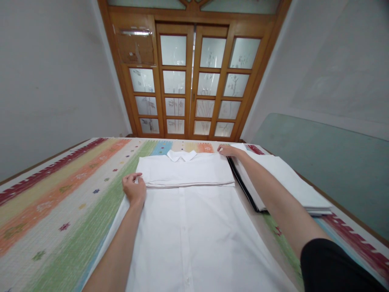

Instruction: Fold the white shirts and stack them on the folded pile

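Observation:
A white button-front shirt (182,231) lies flat, front up, stretching toward me. Across its upper part is a folded white layer (185,172) with a small white collar (181,155) at its far edge; I cannot tell whether this is a separate garment. My left hand (134,188) is closed at the left edge of the folded layer, thumb and fingers pinching the cloth. At the far right corner of the same layer, my right hand (227,150) is closed on the fabric, its fingertips partly hidden.
A stack of folded white cloth (282,174) with a black edge (243,184) lies to the right, partly behind my right forearm. Underneath is a striped, patterned cover (75,207). A pale green panel (328,154) stands along the right wall. Wooden glass-paned doors (191,81) are beyond.

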